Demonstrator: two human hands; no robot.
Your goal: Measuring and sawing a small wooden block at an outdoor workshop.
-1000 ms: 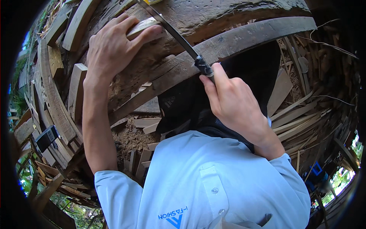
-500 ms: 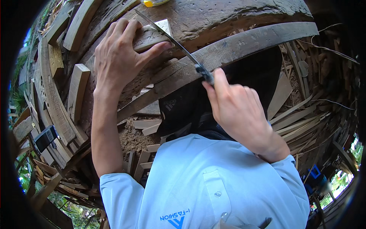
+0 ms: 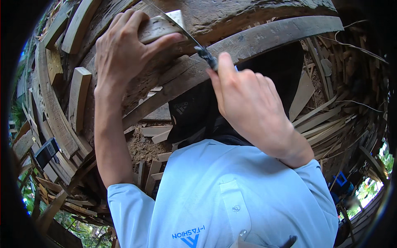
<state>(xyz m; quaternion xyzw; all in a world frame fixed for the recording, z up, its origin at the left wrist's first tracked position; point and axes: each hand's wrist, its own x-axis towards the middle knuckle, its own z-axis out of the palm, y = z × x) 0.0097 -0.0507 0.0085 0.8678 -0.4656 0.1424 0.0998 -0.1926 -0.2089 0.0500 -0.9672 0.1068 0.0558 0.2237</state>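
Timber offcuts crowd the work space, with green foliage showing beyond them at lower left. Across the top runs the desk, a thick, weathered slab with a pitted surface and a ragged near edge. A long grey plank slants along that edge, a gap showing between the two toward the right. Nearer the body are dark trousers and sawdust-strewn ground; thin wooden strips lie heaped at right, well apart from the hands. The right hand has open space around it above the trousers, its grip closed round the dark handle of a long, narrow-bladed hand tool. The left hand grips a wooden block on the desk's left part, thumb along its near side. The blade crosses the block near its pale end; whether they touch, I cannot tell.
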